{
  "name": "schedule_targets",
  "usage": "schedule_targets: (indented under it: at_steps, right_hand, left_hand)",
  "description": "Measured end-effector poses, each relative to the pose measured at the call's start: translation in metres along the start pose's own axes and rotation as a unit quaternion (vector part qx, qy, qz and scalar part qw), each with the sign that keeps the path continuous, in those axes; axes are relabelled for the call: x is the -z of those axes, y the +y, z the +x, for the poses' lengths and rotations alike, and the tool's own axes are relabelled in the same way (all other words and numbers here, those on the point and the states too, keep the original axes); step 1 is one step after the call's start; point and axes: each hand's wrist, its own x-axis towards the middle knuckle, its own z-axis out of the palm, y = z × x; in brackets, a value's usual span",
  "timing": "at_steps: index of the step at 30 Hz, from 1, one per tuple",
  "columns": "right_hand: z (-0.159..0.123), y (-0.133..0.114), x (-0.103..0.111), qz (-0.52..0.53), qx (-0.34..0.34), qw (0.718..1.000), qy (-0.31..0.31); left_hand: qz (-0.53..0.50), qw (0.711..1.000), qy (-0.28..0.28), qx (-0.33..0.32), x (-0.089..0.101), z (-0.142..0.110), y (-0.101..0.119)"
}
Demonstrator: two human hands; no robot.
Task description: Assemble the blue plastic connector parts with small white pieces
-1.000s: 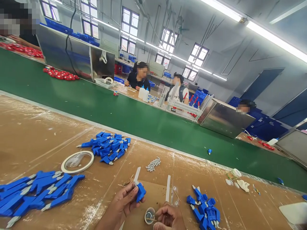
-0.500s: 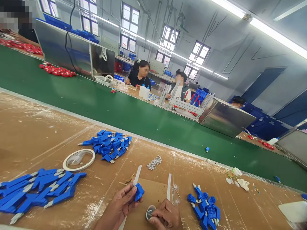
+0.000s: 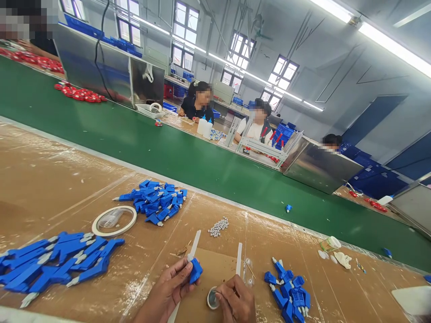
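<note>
My left hand (image 3: 173, 285) is closed around a small blue plastic part (image 3: 195, 271) with a pale tip, gripping it between thumb and fingers. My right hand (image 3: 237, 299) is in a pinch at the right rim of a small round cup (image 3: 212, 298). What the pinched fingers hold, if anything, is too small to make out. Under both hands lies a brown cardboard sheet (image 3: 215, 262) with white strips along its sides. Beyond it sits a little heap of grey pieces (image 3: 218, 227). Blue parts with pale tips (image 3: 288, 291) are piled to the right of my right hand.
More blue parts lie in a far pile (image 3: 158, 199) and a left pile (image 3: 60, 260). A roll of tape (image 3: 134, 220) rests between them. A green belt (image 3: 202, 166) crosses behind the table. A small tub (image 3: 330, 243) stands at the right. Several people sit across the belt.
My right hand has shifted slightly right on the cup, uncovering more of its inside. My left hand keeps its grip on the blue part. The view has tilted a little.
</note>
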Motion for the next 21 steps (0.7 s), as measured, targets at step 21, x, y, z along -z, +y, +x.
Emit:
schedule_targets:
  at_steps: [21]
  right_hand:
    - [0.004, 0.015, 0.013, 0.454, -0.459, 0.76, 0.077]
  left_hand:
    - [0.024, 0.982, -0.116, 0.144, -0.005, -0.01, -0.017]
